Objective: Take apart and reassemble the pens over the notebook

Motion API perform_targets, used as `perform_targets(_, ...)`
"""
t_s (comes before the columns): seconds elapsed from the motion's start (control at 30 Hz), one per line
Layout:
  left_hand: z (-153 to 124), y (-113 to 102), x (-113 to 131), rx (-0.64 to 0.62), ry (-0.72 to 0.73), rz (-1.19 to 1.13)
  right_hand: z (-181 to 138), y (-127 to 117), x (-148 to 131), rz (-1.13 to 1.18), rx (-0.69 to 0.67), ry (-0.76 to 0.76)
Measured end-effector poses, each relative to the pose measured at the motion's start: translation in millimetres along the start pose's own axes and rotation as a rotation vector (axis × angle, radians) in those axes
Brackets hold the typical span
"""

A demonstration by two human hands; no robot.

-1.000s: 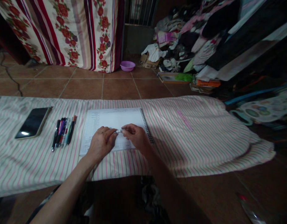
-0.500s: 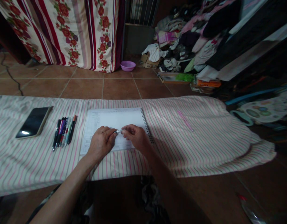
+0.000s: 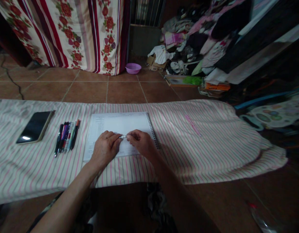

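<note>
My left hand [image 3: 106, 148] and my right hand [image 3: 141, 142] meet over a spiral notebook [image 3: 110, 124] that lies open on a pink-striped cloth [image 3: 200, 142]. Both hands pinch a small white pen [image 3: 122, 137] between their fingertips, one at each end; only its short middle shows. Several pens [image 3: 66, 136] lie side by side to the left of the notebook. A dark phone [image 3: 34, 127] rests further left on the cloth.
A pink pen [image 3: 192, 124] lies on the cloth to the right. Brown floor tiles stretch beyond, with a purple bowl [image 3: 133, 68], a floral curtain [image 3: 74, 32] and a heap of clothes [image 3: 195, 42] at the back. A bottle [image 3: 259, 220] lies at lower right.
</note>
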State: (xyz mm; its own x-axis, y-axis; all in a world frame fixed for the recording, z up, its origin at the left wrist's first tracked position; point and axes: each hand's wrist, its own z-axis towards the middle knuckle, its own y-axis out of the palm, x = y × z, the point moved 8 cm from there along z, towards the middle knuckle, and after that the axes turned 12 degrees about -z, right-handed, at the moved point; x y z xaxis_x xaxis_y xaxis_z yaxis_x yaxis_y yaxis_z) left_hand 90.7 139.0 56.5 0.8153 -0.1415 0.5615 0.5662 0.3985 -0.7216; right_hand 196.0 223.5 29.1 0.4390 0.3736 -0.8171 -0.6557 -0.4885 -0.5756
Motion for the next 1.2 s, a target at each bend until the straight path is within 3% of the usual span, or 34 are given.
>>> perform_targets(0.37, 0, -1, 2, 0.013, 0.03, -0.009, 0, 2, 1, -0.048, -0.009, 0.002)
perform_targets(0.7, -1, 1, 7, 0.003, 0.066, -0.013, -1, -3, -5, -0.246, 0.002, 0.035)
perform_targets(0.93, 0, 0, 1, 0.023, 0.006, -0.046, -1, 0, 3, -0.08, 0.026, 0.055)
perform_targets(1.2, 0, -1, -4, 0.029, -0.043, 0.003, 1, -2, 5, 0.045, 0.062, -0.034)
